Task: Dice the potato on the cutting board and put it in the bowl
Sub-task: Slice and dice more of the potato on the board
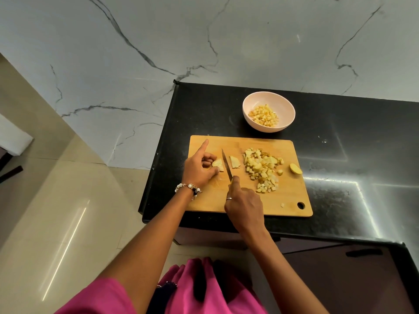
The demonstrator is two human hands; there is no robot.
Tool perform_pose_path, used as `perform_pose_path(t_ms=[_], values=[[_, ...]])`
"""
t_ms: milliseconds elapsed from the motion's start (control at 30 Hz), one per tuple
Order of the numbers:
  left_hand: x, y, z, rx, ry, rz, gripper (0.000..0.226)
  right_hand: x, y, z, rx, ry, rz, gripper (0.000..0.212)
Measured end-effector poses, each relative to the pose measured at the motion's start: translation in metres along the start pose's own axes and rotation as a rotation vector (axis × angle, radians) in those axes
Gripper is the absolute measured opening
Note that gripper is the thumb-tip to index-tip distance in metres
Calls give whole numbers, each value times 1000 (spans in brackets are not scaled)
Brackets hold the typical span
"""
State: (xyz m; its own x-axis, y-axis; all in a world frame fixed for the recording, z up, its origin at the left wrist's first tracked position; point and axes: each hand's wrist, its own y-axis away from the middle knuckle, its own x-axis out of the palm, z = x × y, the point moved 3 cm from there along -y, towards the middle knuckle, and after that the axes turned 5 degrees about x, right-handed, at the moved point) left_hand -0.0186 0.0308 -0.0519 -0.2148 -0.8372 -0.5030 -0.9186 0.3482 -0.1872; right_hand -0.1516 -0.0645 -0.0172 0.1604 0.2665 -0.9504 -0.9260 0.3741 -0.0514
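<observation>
A wooden cutting board (288,201) lies on the black counter. My left hand (199,166) pinches a potato piece (218,164) at the board's left, index finger pointing up. My right hand (243,203) grips the handle of a knife (226,163), whose blade stands just right of that piece. A cut slice (234,162) lies to the right of the blade. A heap of diced potato (263,168) covers the board's middle, with a potato end (295,168) at the right. The pink bowl (249,104) behind the board holds more dice.
The black counter (340,143) ends at its left edge close to the board and at its front edge under my right wrist. A marble wall rises behind. A stray potato cube (282,205) lies near the board's hanging hole. Beige floor tiles spread to the left.
</observation>
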Motion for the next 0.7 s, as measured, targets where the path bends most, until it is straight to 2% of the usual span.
perform_pose_path(t_ms=[133, 333, 533, 633, 700], values=[[1, 1, -2, 46, -49, -26, 86, 4, -4, 7, -19, 29, 50, 50], [3, -1, 1, 42, -113, -48, 83, 17, -13, 12, -38, 72, 24, 49], [4, 0, 4, 37, -89, -71, 83, 12, 8, 10, -74, 209, 113, 55], [3, 0, 3, 34, -88, -74, 83, 20, 19, 6, -62, 254, 36, 59], [3, 0, 4, 27, -90, -63, 83, 19, 19, 6, -39, 261, 67, 58]])
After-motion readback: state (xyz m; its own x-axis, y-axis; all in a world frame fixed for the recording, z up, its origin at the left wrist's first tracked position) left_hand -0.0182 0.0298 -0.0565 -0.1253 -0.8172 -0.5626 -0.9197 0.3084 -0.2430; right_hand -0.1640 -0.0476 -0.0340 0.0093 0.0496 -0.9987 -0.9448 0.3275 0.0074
